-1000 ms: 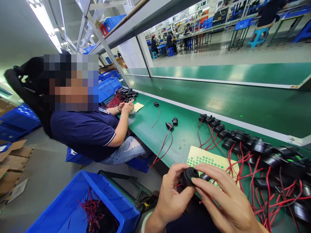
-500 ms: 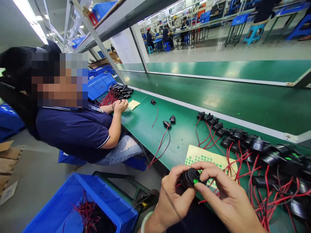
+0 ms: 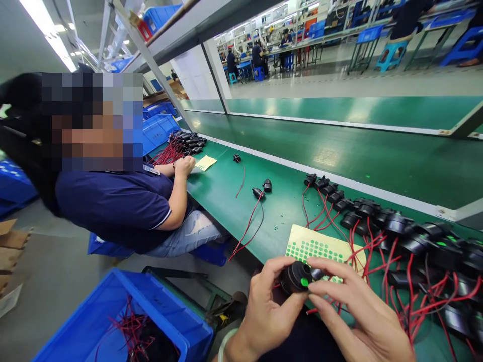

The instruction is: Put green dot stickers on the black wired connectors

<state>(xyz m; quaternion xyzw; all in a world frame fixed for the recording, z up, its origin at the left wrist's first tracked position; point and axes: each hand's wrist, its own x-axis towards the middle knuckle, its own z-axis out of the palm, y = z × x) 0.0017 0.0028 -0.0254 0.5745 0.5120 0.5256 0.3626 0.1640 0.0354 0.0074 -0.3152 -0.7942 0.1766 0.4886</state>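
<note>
My left hand [image 3: 269, 306] grips a black, ringed cylindrical part [image 3: 292, 278] between thumb and fingers, low in the middle of the view. A round green sticker [image 3: 304, 282] sits on the end of this part. At its right side is my right hand [image 3: 349, 306], fingers apart and bent, with fingertips at the part's edge near the sticker. Just behind both hands lies a yellow sheet [image 3: 302, 234] bearing rows of green dots. To the right, several similar black parts [image 3: 396, 223] with red wires [image 3: 411, 281] are heaped on the green bench [image 3: 211, 193].
At left a co-worker in a dark blue shirt [image 3: 113, 211] sits at the same bench, hands together by a small yellow sheet [image 3: 206, 163] and another heap of wired parts [image 3: 184, 142]. Loose black parts [image 3: 258, 193] lie mid-bench. A blue bin [image 3: 124, 281] stands below, left.
My right thumb has come off the green sticker and lies lower, and my right index finger has straightened toward the part's upper edge. My left hand keeps its hold.
</note>
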